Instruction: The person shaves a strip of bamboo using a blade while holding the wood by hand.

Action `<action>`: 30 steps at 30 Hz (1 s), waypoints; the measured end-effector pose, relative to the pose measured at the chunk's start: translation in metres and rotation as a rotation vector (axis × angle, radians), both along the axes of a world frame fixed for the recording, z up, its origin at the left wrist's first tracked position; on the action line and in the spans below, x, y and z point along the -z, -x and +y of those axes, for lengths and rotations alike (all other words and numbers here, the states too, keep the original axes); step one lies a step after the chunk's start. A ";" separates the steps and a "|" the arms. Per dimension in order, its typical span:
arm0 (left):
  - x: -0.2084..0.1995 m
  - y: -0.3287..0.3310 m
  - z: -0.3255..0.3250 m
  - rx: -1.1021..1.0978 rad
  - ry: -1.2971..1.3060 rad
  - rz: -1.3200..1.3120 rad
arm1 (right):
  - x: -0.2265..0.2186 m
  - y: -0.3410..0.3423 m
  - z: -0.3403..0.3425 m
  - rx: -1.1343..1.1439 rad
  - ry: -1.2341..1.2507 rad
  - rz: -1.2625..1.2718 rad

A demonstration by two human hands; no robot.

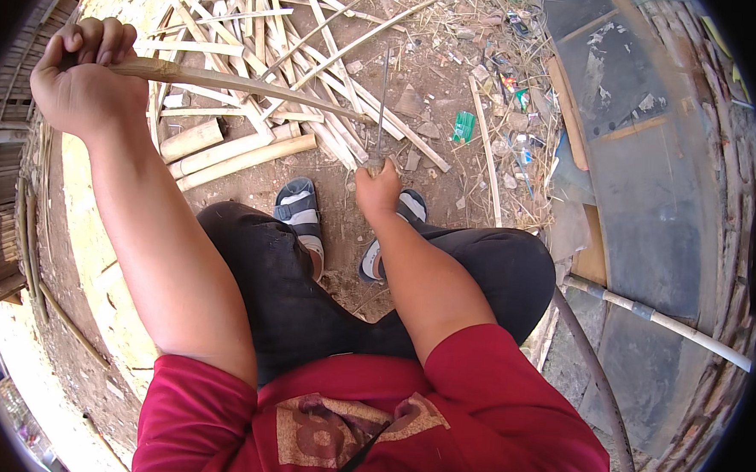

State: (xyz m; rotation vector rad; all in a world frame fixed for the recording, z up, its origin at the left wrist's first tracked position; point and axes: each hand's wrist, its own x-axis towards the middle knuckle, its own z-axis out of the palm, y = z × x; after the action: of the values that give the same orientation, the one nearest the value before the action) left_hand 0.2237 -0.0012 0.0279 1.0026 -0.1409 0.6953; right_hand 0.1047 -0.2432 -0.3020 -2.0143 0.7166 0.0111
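Note:
My left hand (83, 71) is raised at the upper left, fist shut around the thick end of a long thin bamboo strip (249, 88) that runs rightward and tapers toward the blade. My right hand (378, 187) is low at the centre, closed on the handle of a long narrow knife (383, 99) whose blade points up and away from me, meeting the strip near its tip. Both hands are over bare dirt in front of my sandalled feet (300, 213).
A heap of split bamboo slats (263, 136) lies on the ground ahead. Litter and a green wrapper (463, 126) are scattered to the right. A dark curved sheet (647, 165) and a white pipe (673, 324) sit at right. Woven bamboo wall (5, 174) stands at left.

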 end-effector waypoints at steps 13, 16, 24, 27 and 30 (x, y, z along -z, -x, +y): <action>-0.019 0.038 -0.014 0.096 0.060 -0.101 | -0.049 -0.021 0.014 0.026 -0.763 0.045; -0.049 0.077 -0.016 0.311 0.020 -0.219 | -0.119 -0.042 0.010 0.173 -0.950 -0.038; -0.093 0.198 0.011 0.395 0.108 -0.581 | -0.224 -0.025 0.003 0.179 -1.089 -0.102; -0.088 0.225 0.012 0.488 -0.039 -0.676 | -0.240 -0.027 -0.004 0.179 -1.224 -0.223; -0.076 0.240 0.027 0.366 -0.239 -0.585 | -0.253 -0.029 -0.037 0.282 -1.213 -0.328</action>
State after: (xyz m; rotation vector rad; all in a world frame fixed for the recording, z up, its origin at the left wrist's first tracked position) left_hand -0.0160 0.0255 0.1040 0.9400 -0.9138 0.6243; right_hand 0.1339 -0.2803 -0.0494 -0.7265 0.5538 -0.0408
